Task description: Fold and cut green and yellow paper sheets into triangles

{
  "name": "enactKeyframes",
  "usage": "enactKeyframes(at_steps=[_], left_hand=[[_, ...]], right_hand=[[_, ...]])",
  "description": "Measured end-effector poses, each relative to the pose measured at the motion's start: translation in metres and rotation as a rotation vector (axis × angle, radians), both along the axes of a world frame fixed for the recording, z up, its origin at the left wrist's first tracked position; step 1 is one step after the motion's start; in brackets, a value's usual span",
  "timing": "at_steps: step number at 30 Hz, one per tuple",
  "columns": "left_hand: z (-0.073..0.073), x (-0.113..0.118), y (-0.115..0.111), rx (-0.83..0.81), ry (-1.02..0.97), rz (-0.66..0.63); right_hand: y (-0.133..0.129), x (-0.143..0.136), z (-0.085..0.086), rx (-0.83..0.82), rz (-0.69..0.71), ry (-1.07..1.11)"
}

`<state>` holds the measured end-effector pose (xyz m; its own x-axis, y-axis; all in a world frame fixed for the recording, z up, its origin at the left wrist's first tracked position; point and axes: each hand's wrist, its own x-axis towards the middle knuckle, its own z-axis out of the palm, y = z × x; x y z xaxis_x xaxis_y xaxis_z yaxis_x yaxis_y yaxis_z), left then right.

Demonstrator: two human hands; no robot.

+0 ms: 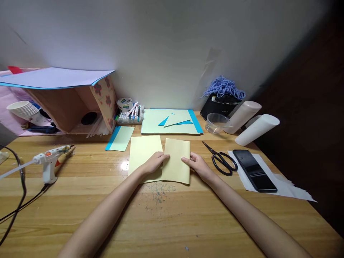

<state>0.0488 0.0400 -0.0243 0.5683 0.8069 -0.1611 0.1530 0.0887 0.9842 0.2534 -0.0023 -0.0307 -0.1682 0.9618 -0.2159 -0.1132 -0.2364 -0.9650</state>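
A pale yellow folded paper [176, 165] is held upright between my two hands, tilted slightly towards me. My left hand [154, 163] grips its left edge with the thumb in front. At the right edge, my right hand [197, 165] pinches it, thumb on the front face and fingers behind. Under my left hand a larger pale yellow sheet [145, 148] lies on the table, partly covered by the hand and the held paper. To the right of my right hand rest black-handled scissors [221, 159], their blades pointing away.
A glue gun [49, 163] with its cable is at left, near a box [103, 96] holding paper cups. Markers [131, 113], stacked paper [150, 123] with cut scraps, a clear bowl [216, 123] and white rolls [258, 130] line the back. A phone [254, 170] lies at right.
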Motion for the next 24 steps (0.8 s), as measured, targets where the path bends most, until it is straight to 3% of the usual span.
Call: enactKeyframes(at_steps=[24], left_hand=[[-0.0038, 0.0022, -0.0007, -0.046, -0.075, -0.013]], right_hand=[[0.0009, -0.0003, -0.0007, -0.015, -0.005, -0.009]])
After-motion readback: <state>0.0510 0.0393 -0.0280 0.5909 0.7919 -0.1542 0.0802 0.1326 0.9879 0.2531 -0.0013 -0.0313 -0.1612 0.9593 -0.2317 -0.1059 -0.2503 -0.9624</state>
